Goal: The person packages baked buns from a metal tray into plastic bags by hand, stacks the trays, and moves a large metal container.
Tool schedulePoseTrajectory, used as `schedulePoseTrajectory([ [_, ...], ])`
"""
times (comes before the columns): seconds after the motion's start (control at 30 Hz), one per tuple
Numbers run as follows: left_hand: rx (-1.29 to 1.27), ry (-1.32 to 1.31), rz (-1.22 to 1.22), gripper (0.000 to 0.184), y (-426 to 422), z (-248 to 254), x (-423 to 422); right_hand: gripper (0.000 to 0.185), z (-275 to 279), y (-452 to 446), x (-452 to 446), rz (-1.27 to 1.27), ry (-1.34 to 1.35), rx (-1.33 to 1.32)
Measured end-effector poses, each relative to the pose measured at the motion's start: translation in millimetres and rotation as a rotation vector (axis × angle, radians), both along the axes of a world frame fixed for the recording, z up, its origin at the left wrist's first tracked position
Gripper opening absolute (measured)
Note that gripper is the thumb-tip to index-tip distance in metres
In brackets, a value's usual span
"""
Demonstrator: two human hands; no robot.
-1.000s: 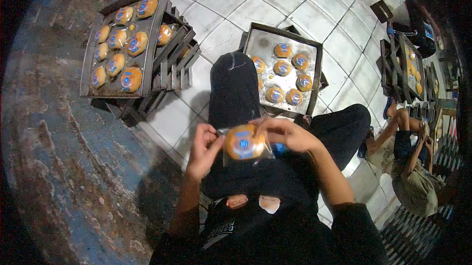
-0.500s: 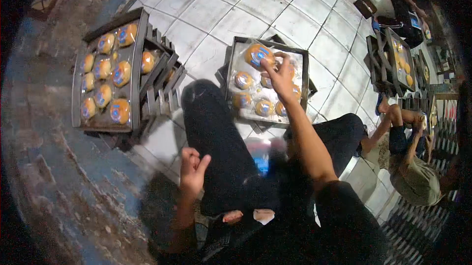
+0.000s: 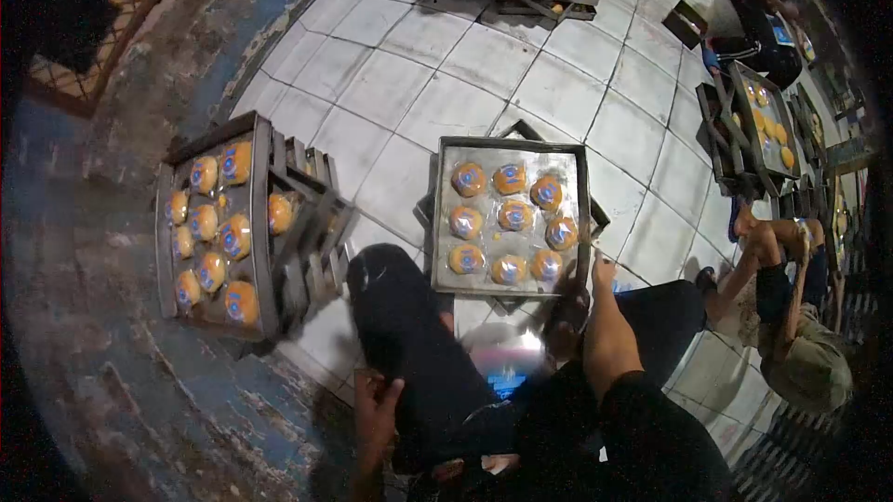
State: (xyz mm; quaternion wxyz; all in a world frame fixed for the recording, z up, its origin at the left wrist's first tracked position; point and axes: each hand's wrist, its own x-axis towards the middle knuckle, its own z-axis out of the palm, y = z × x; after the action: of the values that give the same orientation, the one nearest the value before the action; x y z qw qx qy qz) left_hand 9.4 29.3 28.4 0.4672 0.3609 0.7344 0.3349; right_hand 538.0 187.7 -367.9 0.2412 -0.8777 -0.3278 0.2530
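by the right hand point(image 3: 605, 269), just outside the right rim of the middle tray point(image 3: 583, 186), too foreshortened to tell how far open or whether holding anything. just leftward, inside that rim and nearer than to the other hand, 9 wrapped buns point(image 3: 514, 214) (round, so without a clear long axis). farther left and lower, beside the leg point(image 3: 400, 316), loosely curled with thumb apart, the left hand point(image 3: 377, 409), visibly holding nothing.

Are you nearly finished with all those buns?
Nine round golden buns in clear wrap already sit on the square metal tray. No bun shows in the left hand or right hand. Some tray space is bare; how many buns remain, I can't tell.
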Motion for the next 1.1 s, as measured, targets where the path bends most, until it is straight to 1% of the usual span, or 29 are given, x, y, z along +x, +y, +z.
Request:
schedulePoseTrajectory([
  [0.03, -0.050, 0.007, -0.019, 0.034, 7, 1, 2, 0.056, 2, 3, -3, -0.071, 0.413, -0.069],
  [0.07, -0.037, 0.014, -0.023, 0.034, 11, 0, 2, 0.056, 6, -4, -11, 0.049, 0.412, -0.067],
  [0.1, -0.050, 0.018, -0.033, 0.035, 11, -3, 1, 0.057, 35, -7, -29, 0.173, 0.408, -0.063],
  [0.17, -0.042, 0.034, -0.035, 0.037, 6, -12, -7, 0.052, -54, -27, -13, 0.108, 0.403, -0.125],
  [0.23, -0.194, -0.030, -0.040, 0.039, 2, -20, -20, 0.046, -33, -24, -15, 0.045, 0.567, -0.102],
  [0.3, -0.189, 0.019, -0.041, 0.038, 15, 0, -6, 0.040, -17, -16, -12, -0.008, 0.543, -0.225],
  [0.33, -0.229, -0.033, -0.002, 0.037, 19, 5, -3, 0.035, -16, -19, -11, 0.024, 0.664, -0.104],
  [0.37, -0.271, -0.086, 0.041, 0.036, 22, 11, 2, 0.030, -15, -20, -13, -0.052, 0.706, -0.031],
  [0.4, -0.300, -0.076, 0.075, 0.036, 28, 20, 8, 0.028, -41, -25, -5, -0.039, 0.759, 0.023],
  [0.43, -0.295, -0.060, 0.082, 0.036, 26, 18, 5, 0.025, -65, -28, 0, -0.029, 0.811, 0.074],
  [0.5, -0.200, -0.004, -0.064, 0.037, 18, 9, -3, 0.025, -29, -17, -6, -0.061, 0.798, 0.011],
  [0.53, -0.256, 0.035, -0.048, 0.038, 22, 16, 2, 0.026, -29, -11, -6, -0.040, 0.909, 0.103],
  [0.57, -0.242, 0.040, -0.043, 0.038, 26, 20, 6, 0.026, -4, 1, -12, -0.031, 0.914, 0.114],
  [0.63, -0.246, -0.075, 0.060, 0.038, 26, 26, 10, 0.022, 63, 30, -26, 0.099, 0.642, 0.014],
  [0.67, -0.223, -0.071, 0.083, 0.038, 16, 11, 1, 0.022, 73, 38, -37, 0.032, 0.802, 0.144],
  [0.7, -0.107, 0.031, -0.043, 0.037, 2, -18, -14, 0.021, 93, 46, -44, 0.017, 0.743, 0.176],
  [0.73, 0.010, 0.140, -0.163, 0.036, -7, -33, -25, 0.021, 102, 55, -49, 0.036, 0.756, 0.236],
  [0.77, 0.038, 0.150, -0.128, 0.036, -11, -29, -28, 0.021, 100, 58, -51, 0.052, 0.768, 0.298],
  [0.83, -0.104, 0.038, -0.083, 0.035, -13, -24, -27, 0.021, 129, 68, -62, -0.040, 0.859, 0.399],
  [0.87, 0.004, -0.015, -0.093, 0.034, -19, -32, -30, 0.019, 124, 73, -55, 0.007, 0.822, 0.423],
  [0.9, 0.026, -0.021, -0.067, 0.034, -21, -31, -29, 0.017, 120, 82, -46, 0.052, 0.783, 0.443],
  [0.93, 0.042, -0.013, -0.060, 0.034, -22, -27, -27, 0.013, 140, 89, -49, 0.077, 0.772, 0.452],
  [0.97, 0.053, -0.007, -0.055, 0.033, -24, -23, -25, 0.011, 160, 95, -53, 0.026, 0.822, 0.421],
  [1.0, 0.024, 0.028, -0.057, 0.035, -23, -19, -24, 0.011, 176, 103, -51, 0.046, 0.845, 0.443],
  [1.1, 0.077, 0.048, -0.069, 0.035, -22, -13, -22, 0.013, 223, 125, -47, 0.133, 0.851, 0.509],
])
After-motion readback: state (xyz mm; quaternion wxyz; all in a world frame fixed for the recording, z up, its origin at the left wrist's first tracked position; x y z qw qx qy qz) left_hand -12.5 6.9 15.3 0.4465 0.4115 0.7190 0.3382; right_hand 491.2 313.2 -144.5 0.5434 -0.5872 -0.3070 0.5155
